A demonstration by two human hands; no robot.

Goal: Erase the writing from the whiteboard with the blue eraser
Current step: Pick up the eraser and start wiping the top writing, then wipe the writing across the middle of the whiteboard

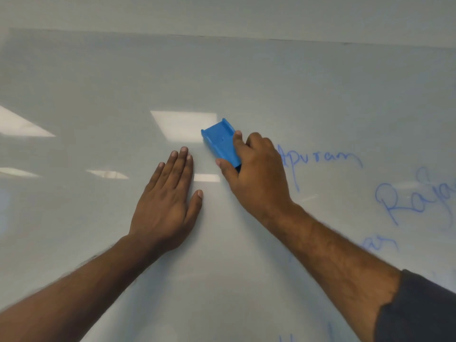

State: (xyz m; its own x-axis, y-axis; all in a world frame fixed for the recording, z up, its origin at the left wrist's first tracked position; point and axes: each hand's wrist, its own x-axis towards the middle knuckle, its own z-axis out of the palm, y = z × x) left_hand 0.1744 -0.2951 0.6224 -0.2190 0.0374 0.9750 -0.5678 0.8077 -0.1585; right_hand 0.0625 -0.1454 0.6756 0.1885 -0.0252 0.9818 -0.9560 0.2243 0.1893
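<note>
While the right hand clamps the blue eraser flat against the whiteboard, the left hand lies open and flat beside it as a brace. Blue writing remains to the right; firm, overlapping strokes that way should clear it.

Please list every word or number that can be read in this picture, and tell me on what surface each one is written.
"Apuram": blue marker on the whiteboard, just right of the right hand holding the blue eraser; the first letter is partly hidden.
"Raja": blue marker at the right edge, cut off by the frame.
Fainter blue strokes lower right and at the bottom edge: too smeared or cut off to read.
</note>
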